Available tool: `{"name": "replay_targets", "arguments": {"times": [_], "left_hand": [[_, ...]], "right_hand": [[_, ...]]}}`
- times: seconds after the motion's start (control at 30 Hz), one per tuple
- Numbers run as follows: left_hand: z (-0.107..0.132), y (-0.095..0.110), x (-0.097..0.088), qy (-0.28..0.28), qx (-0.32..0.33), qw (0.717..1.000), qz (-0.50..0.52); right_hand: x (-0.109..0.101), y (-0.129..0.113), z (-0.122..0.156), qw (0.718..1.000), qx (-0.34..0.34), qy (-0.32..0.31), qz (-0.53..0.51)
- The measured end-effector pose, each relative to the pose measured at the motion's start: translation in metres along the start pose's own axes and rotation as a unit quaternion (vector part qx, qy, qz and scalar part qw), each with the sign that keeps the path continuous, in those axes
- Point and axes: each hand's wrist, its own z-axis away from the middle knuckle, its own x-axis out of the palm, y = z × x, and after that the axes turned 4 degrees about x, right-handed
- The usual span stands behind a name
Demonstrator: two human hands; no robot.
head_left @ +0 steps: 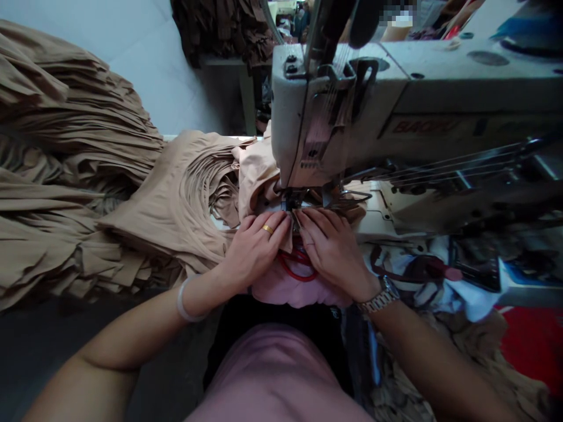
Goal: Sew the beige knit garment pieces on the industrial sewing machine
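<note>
okay, we're right over the sewing machine [334, 105], and both hands are in tight at the needle area. the left hand [255, 249], gold ring [267, 230] on one finger and pale bangle [187, 299] at the wrist, is curved down on the tan cloth [259, 176], fingertips just beside the presser foot [288, 204]. the right hand [334, 252], metal wristwatch [382, 295] on show, mirrors it from the other side, and the two sets of fingertips nearly touch at the foot. neither grip is wide: both are narrow, fingers closed together and holding the cloth down against the machine bed [373, 217]. the tan cloth runs in under the foot, bunched up against the machine head. just below the hands there's a red cord [299, 264] lying on a pink cloth [290, 290]. out to the left, a big heap of tan strips and garments [74, 117] spills across the white surface, and a dark brown bundle [220, 29] hangs up beyond it. over on the right, a crumpled white cloth [457, 287] lies beside the machine, with a red surface [534, 346] down in the corner, and the person's pink shirt [277, 375] fills the bottom of the view.
</note>
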Motion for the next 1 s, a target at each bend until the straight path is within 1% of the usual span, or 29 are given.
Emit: {"name": "replay_targets", "arguments": {"times": [0.1,0.37,0.53,0.73,0.9,1.0], "left_hand": [[0.0000,-0.0012,-0.0001,0.000,0.001,1.000,0.004],[-0.0019,-0.0004,0.0020,-0.010,-0.016,1.000,0.002],[-0.0010,-0.0026,-0.0002,-0.013,0.000,1.000,0.008],[0.0008,-0.0048,-0.0012,-0.018,0.003,1.000,0.025],[-0.0019,-0.0050,-0.0014,-0.016,0.000,0.999,0.027],[-0.0040,-0.0052,-0.0013,-0.020,-0.006,0.999,0.023]], "right_hand": [[0.0002,0.0003,-0.0009,1.000,0.000,-0.011,-0.008],[-0.0039,-0.0015,-0.0005,0.997,-0.044,-0.027,0.060],[-0.0049,-0.0002,0.0007,0.994,-0.056,-0.036,0.084],[-0.0061,-0.0004,0.0014,0.995,-0.052,-0.045,0.073],[-0.0030,0.0021,0.0019,0.999,-0.038,-0.020,0.027],[0.0007,0.0040,0.0003,0.999,-0.048,-0.010,0.005]]}}
